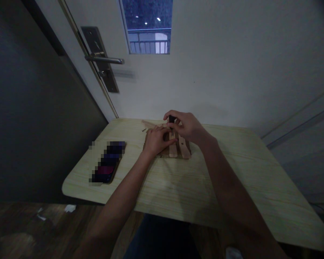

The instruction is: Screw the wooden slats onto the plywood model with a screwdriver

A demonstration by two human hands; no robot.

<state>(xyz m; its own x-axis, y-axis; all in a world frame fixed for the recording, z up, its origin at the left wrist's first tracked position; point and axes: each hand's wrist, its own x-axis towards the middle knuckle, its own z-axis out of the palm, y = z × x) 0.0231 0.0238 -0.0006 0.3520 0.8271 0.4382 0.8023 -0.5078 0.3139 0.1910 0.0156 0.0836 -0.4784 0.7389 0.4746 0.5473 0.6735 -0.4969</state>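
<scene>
My right hand pinches the black handle of a short screwdriver, held upright over a pale wooden strip. The tool's lower end is mostly hidden by my fingers. Lying across the wood from the left, my left hand steadies the strip, with its thumb reaching over it and its fingers at the far side. A second wooden strip with a dark hole lies to the right. Beneath both is a brown, rough-edged base, partly covered by my hand.
Another pale wooden piece and a small dark screw-like piece lie behind my left hand. A phone, partly pixelated, rests on the left of the light wood-grain table. A white door with a metal handle stands behind the table.
</scene>
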